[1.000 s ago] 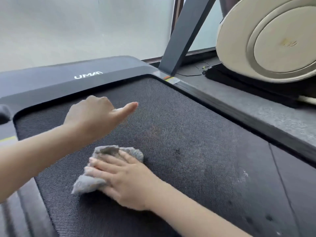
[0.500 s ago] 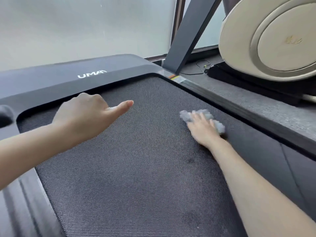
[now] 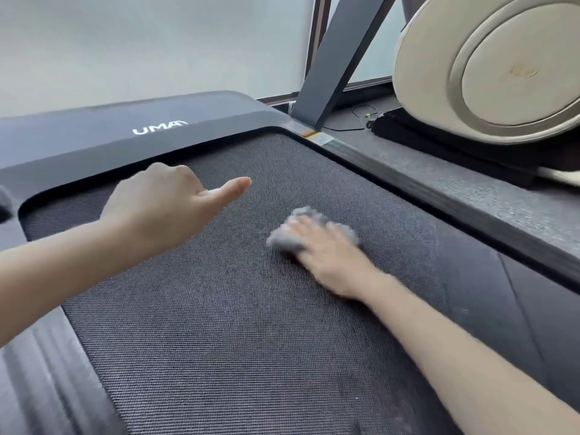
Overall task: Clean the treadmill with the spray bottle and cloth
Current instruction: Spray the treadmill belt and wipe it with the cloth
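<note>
The dark woven treadmill belt (image 3: 238,324) fills the middle of the view. My right hand (image 3: 326,255) lies flat on a crumpled grey cloth (image 3: 309,215) and presses it onto the belt right of centre; both are motion-blurred. My left hand (image 3: 157,208) hovers over the belt's far left part, fingers curled under and thumb stretched out to the right. A pale sliver shows under that thumb, seemingly the spray bottle (image 3: 212,193), with the rest hidden inside the fist.
The treadmill's motor cover (image 3: 125,133) with white lettering spans the far end. A dark side rail (image 3: 417,186) runs along the right, and an upright post (image 3: 342,58) rises from it. A beige round machine (image 3: 502,67) stands at the far right.
My right hand swept the cloth from the belt's left side to near the right rail, then back toward the middle. My left hand stayed roughly in place.
</note>
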